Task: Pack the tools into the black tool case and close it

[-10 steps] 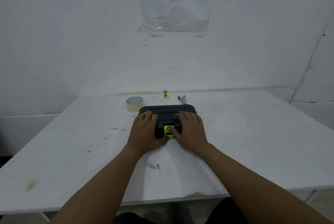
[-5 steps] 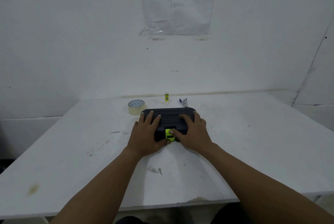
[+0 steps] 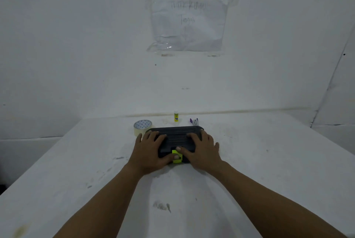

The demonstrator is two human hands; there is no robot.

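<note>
Both hands (image 3: 151, 149) (image 3: 201, 148) rest on closed black tool case (image 3: 177, 135) (thumbs at latch (image 3: 177, 156))

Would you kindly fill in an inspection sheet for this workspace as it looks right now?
Surface: white table, scuffed and stained in places.
Job's things: black tool case, lid down, lying flat; yellow-green latch on its near edge. No loose tools seen.
Clutter: roll of tape behind the case's left corner; small yellow glue stick standing upright; pens behind the case's right.
Hands: left hand and right hand rest flat on the lid, thumbs at the latch.
Cables: nothing seen.
Surroundings: white wall with a plastic-covered paper sheet taped up.
</note>
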